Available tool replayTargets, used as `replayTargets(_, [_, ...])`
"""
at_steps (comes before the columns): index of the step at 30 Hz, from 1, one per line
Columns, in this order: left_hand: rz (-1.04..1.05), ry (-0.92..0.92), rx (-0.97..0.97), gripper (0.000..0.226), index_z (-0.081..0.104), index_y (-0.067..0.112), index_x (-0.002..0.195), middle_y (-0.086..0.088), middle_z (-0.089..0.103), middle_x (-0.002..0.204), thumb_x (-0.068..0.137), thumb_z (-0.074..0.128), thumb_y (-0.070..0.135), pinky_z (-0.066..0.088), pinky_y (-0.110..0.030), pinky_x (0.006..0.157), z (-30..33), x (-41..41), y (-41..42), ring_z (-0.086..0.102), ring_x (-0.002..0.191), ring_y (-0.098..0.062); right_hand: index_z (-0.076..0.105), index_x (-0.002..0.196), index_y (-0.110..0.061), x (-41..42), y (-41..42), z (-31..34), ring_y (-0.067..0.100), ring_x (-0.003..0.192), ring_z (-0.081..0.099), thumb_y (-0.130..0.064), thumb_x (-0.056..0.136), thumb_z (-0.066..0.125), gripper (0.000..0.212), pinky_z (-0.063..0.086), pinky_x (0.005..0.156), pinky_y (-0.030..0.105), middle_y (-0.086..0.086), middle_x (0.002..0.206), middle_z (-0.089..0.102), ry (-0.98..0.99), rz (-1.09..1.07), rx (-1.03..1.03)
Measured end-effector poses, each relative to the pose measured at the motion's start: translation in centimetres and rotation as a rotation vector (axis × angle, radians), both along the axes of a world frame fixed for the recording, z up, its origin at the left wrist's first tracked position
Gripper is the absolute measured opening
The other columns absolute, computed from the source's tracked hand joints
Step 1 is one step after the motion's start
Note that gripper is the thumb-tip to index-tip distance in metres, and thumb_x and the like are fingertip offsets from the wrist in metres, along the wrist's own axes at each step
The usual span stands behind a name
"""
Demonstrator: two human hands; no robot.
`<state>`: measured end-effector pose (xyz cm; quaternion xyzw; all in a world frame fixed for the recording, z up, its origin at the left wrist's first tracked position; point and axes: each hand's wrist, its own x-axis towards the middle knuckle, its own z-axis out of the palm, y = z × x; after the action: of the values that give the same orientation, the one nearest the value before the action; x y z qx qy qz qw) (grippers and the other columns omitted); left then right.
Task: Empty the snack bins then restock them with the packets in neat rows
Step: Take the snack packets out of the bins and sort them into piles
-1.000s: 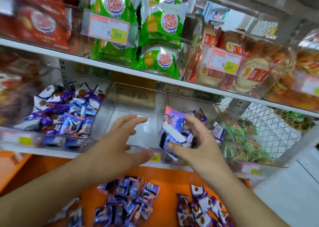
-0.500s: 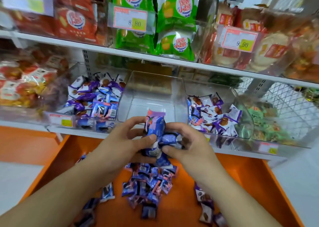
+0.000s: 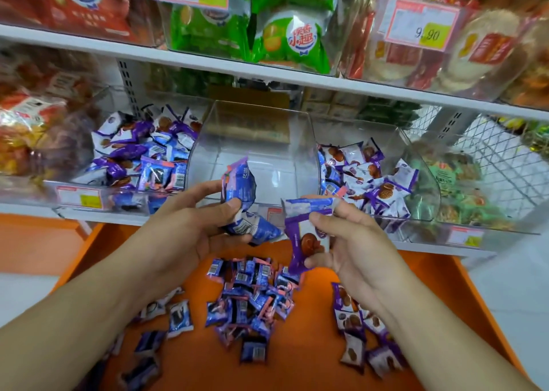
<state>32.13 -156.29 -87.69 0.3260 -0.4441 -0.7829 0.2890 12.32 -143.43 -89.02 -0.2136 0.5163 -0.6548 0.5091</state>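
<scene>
Left hand point(image 3: 190, 227) clenched round a small bunch of blue packets point(image 3: 240, 200), raised just in front of the emptied middle bin point(image 3: 255, 141); uppermost packet upright, long axis near vertical, crimped end up, a lower one slanting down to the right. Right hand point(image 3: 353, 242) pinching purple packets point(image 3: 306, 230) between thumb and fingers: one lying crosswise on top, long axis roughly level, another hanging below it, long axis near vertical, printed face toward the camera. Probably sorted by colour, one kind per hand, for separate handling. Left bin point(image 3: 74, 194) and right bin point(image 3: 427, 182) holding mixed packets in loose heaps, no rows yet. Below, on the orange ledge point(image 3: 430, 286), a blue pile point(image 3: 252, 295) at centre and a purple pile point(image 3: 359, 331) to the right, well apart, apparently staged for restocking.
</scene>
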Motion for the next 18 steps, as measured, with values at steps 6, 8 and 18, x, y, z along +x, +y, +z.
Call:
replayTargets(6, [-0.006,0.004,-0.018,0.042,0.061,0.011,0.133,-0.018,0.076,0.116,0.092,0.067,0.003,0.065,-0.045,0.082,-1.0,0.5,-0.4,0.075,0.103,-0.037,0.053,0.149,-0.009,0.2,-0.1,-0.7,0.037,0.107,0.073,-0.004,0.085,0.073,0.067,0.049,0.037,0.030,0.007,0.127,0.071,0.044,0.113,0.069])
replayTargets(8, [0.001,0.012,-0.028,0.043,0.060,0.011,0.133,-0.018,0.076,0.116,0.092,0.066,0.003,0.065,-0.045,0.081,-1.2,0.5,-0.4,0.075,0.103,-0.038,0.073,0.121,-0.027,0.6,-0.1,-0.5,0.027,0.103,0.075,0.000,0.090,0.069,0.041,0.050,0.037,0.031,-0.004,0.106,0.079,0.082,0.180,0.057])
replayTargets(18, [-0.084,0.002,0.014,0.035,0.059,0.010,0.131,-0.020,0.073,0.120,0.098,0.063,0.001,0.063,-0.043,0.082,-3.3,0.5,1.3,0.073,0.108,-0.037,0.067,0.130,-0.039,2.5,-0.8,-2.6,0.033,0.108,0.071,-0.013,0.083,0.082,0.055,0.056,0.046,0.034,0.009,0.127,0.074,0.102,0.389,0.170])
